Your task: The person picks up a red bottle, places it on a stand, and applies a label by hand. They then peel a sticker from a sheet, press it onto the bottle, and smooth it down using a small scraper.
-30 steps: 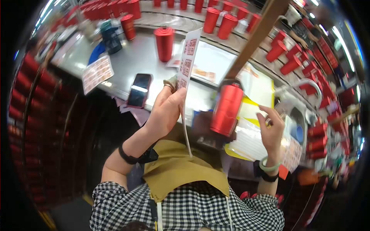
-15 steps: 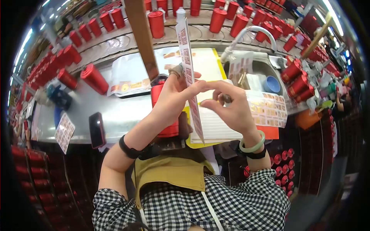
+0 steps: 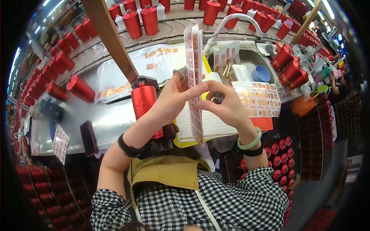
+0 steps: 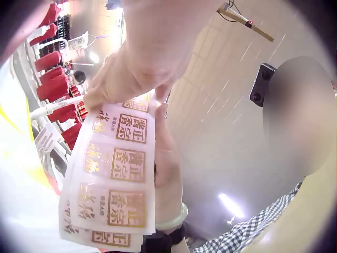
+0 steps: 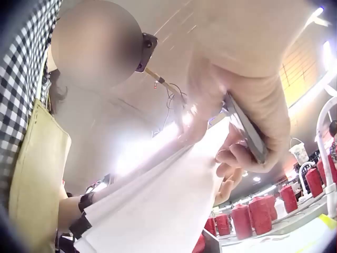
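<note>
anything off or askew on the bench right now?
Mostly tidy. One label sheet hangs over the front edge of the bench, beside the phone. Both hands, left hand and right hand, hold a sticker strip upright; no spills or damage show.

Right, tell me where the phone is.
In the head view the phone lies at the left near edge of the steel counter, beside a label sheet.

Head view looks down; wrist views look up, close; all share label sheet (image 3: 194, 82).
</note>
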### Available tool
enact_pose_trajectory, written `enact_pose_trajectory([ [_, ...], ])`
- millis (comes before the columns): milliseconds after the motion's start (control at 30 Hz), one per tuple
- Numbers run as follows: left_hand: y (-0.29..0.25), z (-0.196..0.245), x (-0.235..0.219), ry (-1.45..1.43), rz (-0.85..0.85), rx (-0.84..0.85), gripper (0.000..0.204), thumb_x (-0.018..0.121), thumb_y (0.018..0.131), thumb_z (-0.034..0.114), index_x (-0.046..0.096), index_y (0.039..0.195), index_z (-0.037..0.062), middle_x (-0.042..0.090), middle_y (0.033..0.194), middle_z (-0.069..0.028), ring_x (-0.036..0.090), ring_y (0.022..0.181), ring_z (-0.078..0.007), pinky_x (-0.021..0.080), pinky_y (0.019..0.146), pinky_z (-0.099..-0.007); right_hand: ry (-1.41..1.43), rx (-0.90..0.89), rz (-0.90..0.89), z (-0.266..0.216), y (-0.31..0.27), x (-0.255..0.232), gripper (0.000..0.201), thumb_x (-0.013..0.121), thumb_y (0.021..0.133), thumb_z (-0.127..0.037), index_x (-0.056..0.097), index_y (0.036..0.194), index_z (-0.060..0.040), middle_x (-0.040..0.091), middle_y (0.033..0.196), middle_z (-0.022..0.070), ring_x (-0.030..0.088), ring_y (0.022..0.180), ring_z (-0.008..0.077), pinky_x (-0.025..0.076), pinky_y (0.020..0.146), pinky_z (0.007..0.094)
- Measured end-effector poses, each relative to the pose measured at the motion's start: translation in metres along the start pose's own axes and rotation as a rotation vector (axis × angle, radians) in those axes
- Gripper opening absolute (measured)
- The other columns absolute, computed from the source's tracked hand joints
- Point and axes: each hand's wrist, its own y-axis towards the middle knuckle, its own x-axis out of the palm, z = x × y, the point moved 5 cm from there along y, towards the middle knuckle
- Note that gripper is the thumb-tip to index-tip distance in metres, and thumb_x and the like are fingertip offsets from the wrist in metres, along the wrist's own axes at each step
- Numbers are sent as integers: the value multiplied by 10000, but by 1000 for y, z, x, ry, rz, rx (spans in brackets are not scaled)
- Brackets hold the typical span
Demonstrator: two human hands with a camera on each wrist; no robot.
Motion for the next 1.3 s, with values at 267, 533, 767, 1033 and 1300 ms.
enact_pose_trajectory([
  [267, 7, -20, 0, 54, 51, -47, 447, 712, 985, 252, 593, 1308, -32, 669, 1162, -72, 634, 1041, -125, 503, 895, -283, 194, 111, -82, 19, 0, -1, 294, 760, 920, -169, 726, 1174, -25, 742, 1106, 73, 649, 969, 111, 509, 793, 276],
  [533, 13, -23, 1, -105, 38, -104, 656, 779, 949, 261, 422, 1376, -87, 604, 1303, -158, 631, 1157, -188, 514, 997, -348, 220, 208, 37, 24, -5, -12, 327, 759, 931, -147, 702, 1200, 29, 708, 899, 31, 621, 747, 83, 518, 677, 243],
  [767, 13, -22, 7, 59, 68, -51, 504, 724, 964, 264, 596, 1331, -56, 679, 1184, -108, 657, 1064, -150, 506, 932, -308, 271, 215, -46, 28, -7, -13, 312, 729, 952, -183, 705, 1218, -23, 731, 1069, 45, 657, 921, 90, 523, 746, 254],
  [1033, 14, -25, 3, 3, 51, -88, 629, 783, 936, 217, 453, 1383, -78, 635, 1277, -145, 618, 1170, -176, 489, 1026, -354, 454, 291, 16, 34, -10, -12, 357, 709, 973, -186, 664, 1265, 14, 695, 1003, 47, 639, 821, 91, 519, 704, 246],
  [1300, 7, -24, 8, 83, 36, -62, 674, 807, 901, 158, 440, 1415, -76, 625, 1289, -122, 604, 1187, -162, 487, 1041, -342, 470, 158, 317, 30, 13, -39, 318, 702, 982, -214, 681, 1210, 8, 656, 902, 10, 576, 749, 75, 465, 657, 229],
])
